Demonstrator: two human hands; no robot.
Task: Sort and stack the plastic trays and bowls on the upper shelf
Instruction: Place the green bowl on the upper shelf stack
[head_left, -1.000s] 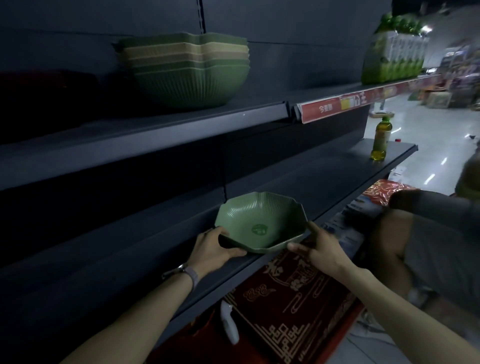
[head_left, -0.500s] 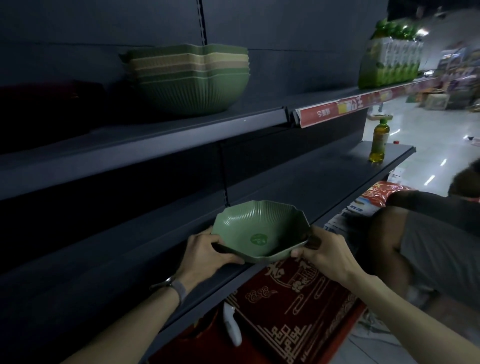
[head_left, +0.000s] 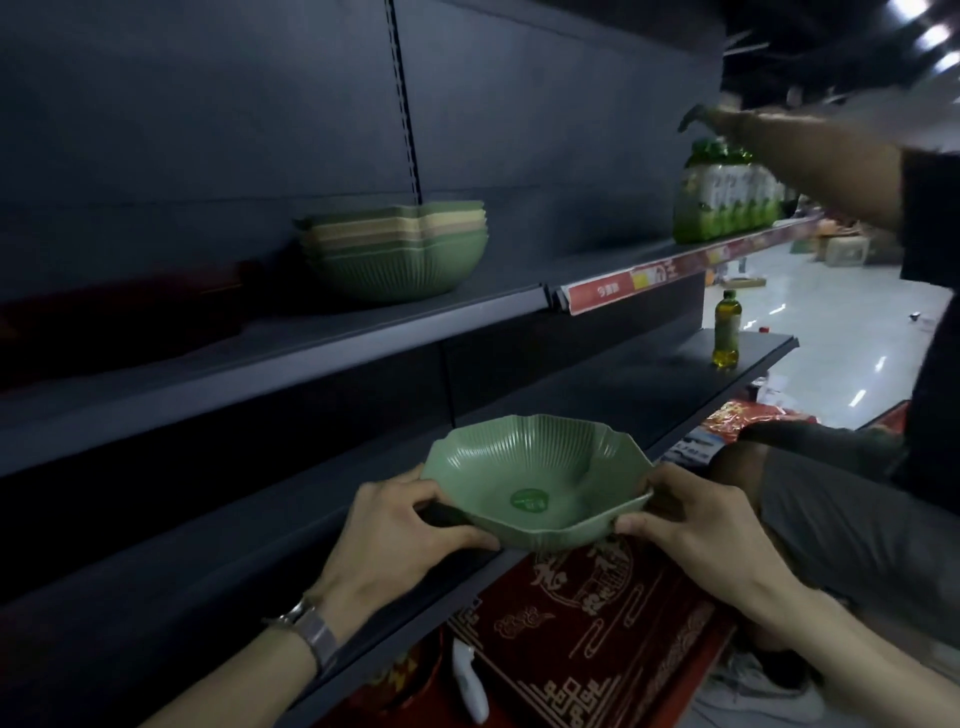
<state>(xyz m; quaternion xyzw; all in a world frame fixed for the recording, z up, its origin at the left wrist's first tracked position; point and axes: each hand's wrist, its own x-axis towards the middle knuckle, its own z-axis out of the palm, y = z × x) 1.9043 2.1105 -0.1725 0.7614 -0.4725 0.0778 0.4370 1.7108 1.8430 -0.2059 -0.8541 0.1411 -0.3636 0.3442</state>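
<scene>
Fingers (head_left: 439, 535) of left hand (head_left: 395, 519) and right hand (head_left: 696, 525) grip opposite rims of green bowl (head_left: 535, 483), held level at lower centre of frame. Bowl stack (head_left: 395, 249) stands on upper shelf (head_left: 363, 332), up and left of it; left hand judged nearer

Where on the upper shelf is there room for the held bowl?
The upper shelf is bare between the bowl stack and the bottle pack. Left of the stack is too dark to judge. The bottle end is crowded by another person's arm.
</scene>
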